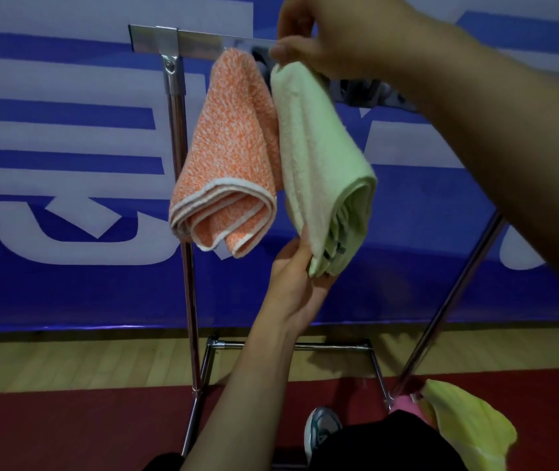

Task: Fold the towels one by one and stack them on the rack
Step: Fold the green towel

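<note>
Green towel [318,158] is draped over the rack [203,39], just right of the orange one [227,164]. Our right hand [332,39] pinches its top, left hand [291,283] grips the bottom; we'd tug it straight before letting go.

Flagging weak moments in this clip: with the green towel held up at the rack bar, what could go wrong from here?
1. The green towel seems supported mostly by the right hand at the bar; releasing early could let it slide off.
2. The left hand tugging its bottom may undo the fold.
3. It touches the orange towel, which could get dragged askew.
</note>
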Demonstrator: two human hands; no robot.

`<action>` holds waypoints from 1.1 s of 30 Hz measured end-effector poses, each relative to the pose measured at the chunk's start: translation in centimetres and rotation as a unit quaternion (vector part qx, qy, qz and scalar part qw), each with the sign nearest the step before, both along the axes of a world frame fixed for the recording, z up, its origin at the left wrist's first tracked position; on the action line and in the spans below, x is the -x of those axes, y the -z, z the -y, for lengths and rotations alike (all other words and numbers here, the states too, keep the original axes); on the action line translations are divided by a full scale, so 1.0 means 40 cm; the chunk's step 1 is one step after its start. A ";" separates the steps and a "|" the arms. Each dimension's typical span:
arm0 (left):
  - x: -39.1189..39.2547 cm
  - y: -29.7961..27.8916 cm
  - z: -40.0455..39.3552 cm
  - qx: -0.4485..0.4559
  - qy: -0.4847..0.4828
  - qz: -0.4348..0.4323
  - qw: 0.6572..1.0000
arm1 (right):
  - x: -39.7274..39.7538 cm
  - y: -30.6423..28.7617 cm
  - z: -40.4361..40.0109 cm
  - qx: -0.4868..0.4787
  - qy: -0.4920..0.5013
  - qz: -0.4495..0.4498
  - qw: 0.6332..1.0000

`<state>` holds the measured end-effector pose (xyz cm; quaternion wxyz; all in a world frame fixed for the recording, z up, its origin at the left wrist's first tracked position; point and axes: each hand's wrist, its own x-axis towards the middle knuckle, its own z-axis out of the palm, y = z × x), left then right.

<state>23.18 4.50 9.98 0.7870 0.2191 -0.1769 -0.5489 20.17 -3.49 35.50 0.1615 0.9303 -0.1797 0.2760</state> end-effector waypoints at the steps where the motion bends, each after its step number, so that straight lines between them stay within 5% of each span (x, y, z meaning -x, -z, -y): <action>1: -0.004 0.003 0.000 -0.006 -0.004 0.000 1.000 | 0.001 0.004 -0.005 0.004 -0.002 -0.015 1.000; 9: -0.027 0.010 -0.016 -0.014 -0.017 0.049 0.999 | -0.024 0.037 -0.028 0.083 0.083 -0.045 0.992; 21: -0.058 0.033 -0.043 0.018 0.051 0.045 0.998 | -0.009 0.095 -0.081 0.058 0.131 0.011 0.990; 27: -0.073 0.065 -0.036 -0.042 0.066 -0.015 0.997 | 0.001 0.088 -0.103 0.072 0.117 0.031 0.990; 33: -0.071 0.084 -0.035 -0.120 0.086 0.047 0.988 | 0.018 0.087 -0.101 0.110 0.099 0.056 0.987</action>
